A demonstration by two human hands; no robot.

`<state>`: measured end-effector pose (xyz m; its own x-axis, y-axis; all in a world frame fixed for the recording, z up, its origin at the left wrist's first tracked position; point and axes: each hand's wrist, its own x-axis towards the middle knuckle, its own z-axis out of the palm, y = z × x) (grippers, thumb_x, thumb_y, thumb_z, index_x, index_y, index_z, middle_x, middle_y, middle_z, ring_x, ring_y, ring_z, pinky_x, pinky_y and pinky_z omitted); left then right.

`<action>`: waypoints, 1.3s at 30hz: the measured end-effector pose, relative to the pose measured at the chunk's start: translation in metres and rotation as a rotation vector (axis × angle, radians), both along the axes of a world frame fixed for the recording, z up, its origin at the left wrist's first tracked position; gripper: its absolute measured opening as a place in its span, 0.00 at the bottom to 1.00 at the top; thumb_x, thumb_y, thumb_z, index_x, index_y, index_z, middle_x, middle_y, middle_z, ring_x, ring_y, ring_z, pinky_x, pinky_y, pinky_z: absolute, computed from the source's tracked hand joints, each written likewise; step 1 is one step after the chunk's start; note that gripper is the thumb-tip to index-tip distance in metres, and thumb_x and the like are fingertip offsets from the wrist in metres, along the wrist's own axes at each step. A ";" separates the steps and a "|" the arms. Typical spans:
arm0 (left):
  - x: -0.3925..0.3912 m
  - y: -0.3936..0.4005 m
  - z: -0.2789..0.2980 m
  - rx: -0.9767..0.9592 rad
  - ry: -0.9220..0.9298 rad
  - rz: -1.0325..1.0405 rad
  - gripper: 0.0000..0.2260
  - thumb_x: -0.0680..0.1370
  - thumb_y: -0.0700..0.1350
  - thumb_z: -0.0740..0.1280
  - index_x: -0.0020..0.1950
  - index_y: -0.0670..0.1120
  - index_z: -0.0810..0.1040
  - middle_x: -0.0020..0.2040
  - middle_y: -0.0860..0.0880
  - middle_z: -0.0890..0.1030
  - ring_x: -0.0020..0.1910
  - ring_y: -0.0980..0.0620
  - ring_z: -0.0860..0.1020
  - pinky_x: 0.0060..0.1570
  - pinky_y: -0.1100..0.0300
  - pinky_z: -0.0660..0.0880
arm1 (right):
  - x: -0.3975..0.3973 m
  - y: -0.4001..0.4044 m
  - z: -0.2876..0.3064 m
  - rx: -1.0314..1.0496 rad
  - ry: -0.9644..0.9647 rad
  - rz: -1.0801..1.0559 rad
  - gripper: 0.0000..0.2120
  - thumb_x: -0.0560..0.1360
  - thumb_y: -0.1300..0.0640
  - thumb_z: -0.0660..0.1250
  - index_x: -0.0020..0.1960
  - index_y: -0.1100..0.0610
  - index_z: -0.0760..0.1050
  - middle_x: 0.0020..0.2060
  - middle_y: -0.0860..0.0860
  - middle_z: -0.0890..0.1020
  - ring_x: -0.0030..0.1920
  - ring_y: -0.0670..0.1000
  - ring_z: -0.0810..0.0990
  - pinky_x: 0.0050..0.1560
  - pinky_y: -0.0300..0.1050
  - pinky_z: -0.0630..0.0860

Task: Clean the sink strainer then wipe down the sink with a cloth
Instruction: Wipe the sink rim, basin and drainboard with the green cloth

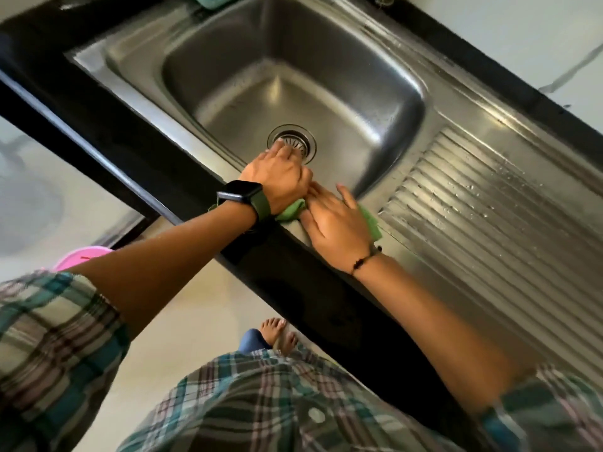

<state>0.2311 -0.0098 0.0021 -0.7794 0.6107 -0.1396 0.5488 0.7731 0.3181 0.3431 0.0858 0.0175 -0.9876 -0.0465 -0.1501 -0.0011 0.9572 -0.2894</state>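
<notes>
The steel sink [434, 106] has a round metal strainer [298, 142] seated in its drain. My left hand [277, 177], with a dark watch on the wrist, reaches over the near rim. Its blurred fingertips overlap the strainer's near edge, and I cannot tell whether they grip it. A green cloth [290, 213] lies on the near rim of the sink, partly under both hands. My right hand [336, 220] rests flat on the cloth with its fingers spread.
A ribbed steel drainboard [489, 207] with water drops lies right of the basin. The black counter edge [98, 132] runs along the front. A teal item [212, 1] sits at the basin's far corner. A pink object [78, 257] is on the floor by my left arm.
</notes>
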 end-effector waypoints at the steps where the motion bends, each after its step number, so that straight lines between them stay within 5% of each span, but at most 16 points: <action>1: 0.002 0.000 0.001 -0.015 0.012 -0.032 0.24 0.78 0.51 0.49 0.71 0.41 0.62 0.73 0.42 0.63 0.74 0.46 0.57 0.71 0.51 0.55 | 0.020 0.010 0.002 0.013 0.005 0.015 0.22 0.80 0.52 0.49 0.73 0.55 0.59 0.73 0.49 0.63 0.74 0.45 0.56 0.74 0.48 0.43; 4: 0.012 -0.002 0.008 -0.064 0.071 -0.218 0.28 0.76 0.54 0.44 0.73 0.42 0.57 0.75 0.44 0.58 0.76 0.48 0.51 0.73 0.52 0.47 | 0.107 0.045 0.011 0.030 0.017 0.048 0.25 0.79 0.45 0.40 0.73 0.54 0.54 0.73 0.48 0.60 0.74 0.50 0.57 0.73 0.47 0.44; 7: 0.024 0.008 0.011 -0.107 0.072 -0.393 0.26 0.79 0.54 0.42 0.75 0.44 0.51 0.77 0.45 0.53 0.76 0.49 0.46 0.73 0.52 0.42 | 0.096 0.053 0.007 0.077 -0.036 0.013 0.24 0.78 0.46 0.43 0.74 0.51 0.49 0.74 0.45 0.56 0.75 0.46 0.50 0.74 0.46 0.40; 12: 0.062 0.036 0.006 0.097 -0.098 -0.332 0.30 0.75 0.56 0.39 0.75 0.47 0.47 0.77 0.48 0.48 0.76 0.53 0.42 0.71 0.56 0.37 | 0.063 0.035 0.001 0.078 0.001 -0.102 0.22 0.79 0.50 0.53 0.71 0.54 0.62 0.72 0.51 0.65 0.74 0.48 0.58 0.74 0.52 0.44; 18: 0.108 0.068 0.001 0.125 -0.034 -0.452 0.29 0.76 0.57 0.40 0.75 0.46 0.45 0.77 0.48 0.46 0.75 0.52 0.42 0.69 0.55 0.36 | 0.209 0.106 0.027 0.013 -0.101 -0.123 0.27 0.79 0.41 0.37 0.72 0.54 0.54 0.72 0.51 0.62 0.73 0.44 0.52 0.72 0.44 0.41; 21: 0.109 0.070 0.000 0.175 -0.031 -0.351 0.29 0.76 0.55 0.43 0.75 0.45 0.44 0.77 0.47 0.44 0.76 0.50 0.42 0.69 0.55 0.36 | 0.164 0.105 0.019 0.089 -0.084 -0.022 0.28 0.80 0.44 0.40 0.71 0.59 0.60 0.70 0.53 0.65 0.73 0.50 0.60 0.72 0.48 0.50; 23: 0.103 0.070 0.002 0.214 -0.012 -0.247 0.29 0.76 0.53 0.43 0.75 0.44 0.43 0.77 0.45 0.44 0.76 0.49 0.42 0.70 0.55 0.37 | 0.102 0.086 0.006 0.160 0.055 0.033 0.23 0.78 0.49 0.53 0.68 0.60 0.68 0.67 0.56 0.72 0.70 0.55 0.68 0.72 0.53 0.57; 26: 0.098 0.070 0.010 0.293 -0.065 -0.065 0.30 0.75 0.52 0.44 0.75 0.42 0.46 0.77 0.43 0.46 0.76 0.48 0.43 0.70 0.57 0.37 | 0.048 0.066 0.001 0.112 0.082 -0.006 0.25 0.75 0.53 0.59 0.71 0.56 0.62 0.72 0.53 0.65 0.74 0.51 0.60 0.74 0.53 0.48; 31: 0.130 0.070 0.012 0.156 0.004 -0.197 0.31 0.75 0.55 0.43 0.75 0.43 0.43 0.77 0.44 0.43 0.75 0.49 0.40 0.69 0.57 0.35 | 0.187 0.109 0.013 0.031 0.072 -0.055 0.22 0.80 0.48 0.50 0.71 0.55 0.62 0.71 0.50 0.66 0.73 0.50 0.62 0.73 0.47 0.48; 34: 0.179 0.088 0.007 0.180 0.055 -0.173 0.29 0.76 0.57 0.41 0.73 0.46 0.37 0.75 0.47 0.38 0.72 0.53 0.35 0.70 0.58 0.34 | 0.277 0.156 0.024 0.056 0.003 -0.052 0.25 0.80 0.45 0.42 0.70 0.57 0.60 0.69 0.51 0.69 0.73 0.42 0.54 0.71 0.44 0.49; 39: 0.184 0.102 0.009 0.341 0.045 0.082 0.30 0.76 0.56 0.45 0.73 0.46 0.36 0.76 0.45 0.39 0.73 0.52 0.35 0.72 0.56 0.35 | 0.185 0.160 0.000 0.244 0.118 0.263 0.25 0.78 0.49 0.46 0.72 0.58 0.60 0.71 0.53 0.66 0.73 0.51 0.61 0.72 0.52 0.58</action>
<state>0.4155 0.0920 0.0111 -0.8284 0.5516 0.0976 0.5089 0.6683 0.5426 0.5281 0.2458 0.0178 -0.9577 -0.2779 -0.0744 -0.2760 0.9605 -0.0357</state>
